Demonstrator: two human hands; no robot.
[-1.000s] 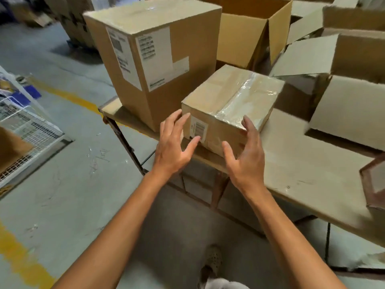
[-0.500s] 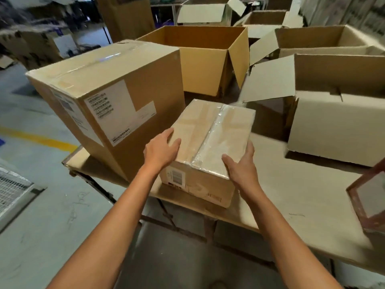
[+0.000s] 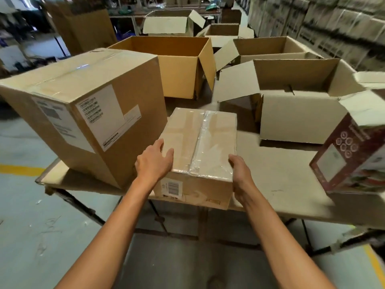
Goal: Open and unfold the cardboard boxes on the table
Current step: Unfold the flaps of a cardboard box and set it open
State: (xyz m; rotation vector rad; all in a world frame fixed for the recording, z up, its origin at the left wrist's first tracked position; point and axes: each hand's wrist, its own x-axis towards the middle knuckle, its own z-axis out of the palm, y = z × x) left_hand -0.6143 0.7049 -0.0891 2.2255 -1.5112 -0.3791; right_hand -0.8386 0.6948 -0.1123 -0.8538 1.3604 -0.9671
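A small sealed cardboard box, taped along its top seam with clear tape, sits at the table's near edge. My left hand grips its near left top corner, fingers laid on the lid. My right hand grips its near right corner, thumb on the top edge, fingers down the side. A large sealed box with white labels stands just left of it, almost touching.
Open boxes stand behind: a yellowish one, a pale one at right, more further back. A dark red printed carton sits at the right edge. The table has a bare patch right of the small box. Floor lies below.
My hands went from hovering at the small box to gripping its near corners. The box has turned so that its short end faces me; my head has risen and shows more of the table.
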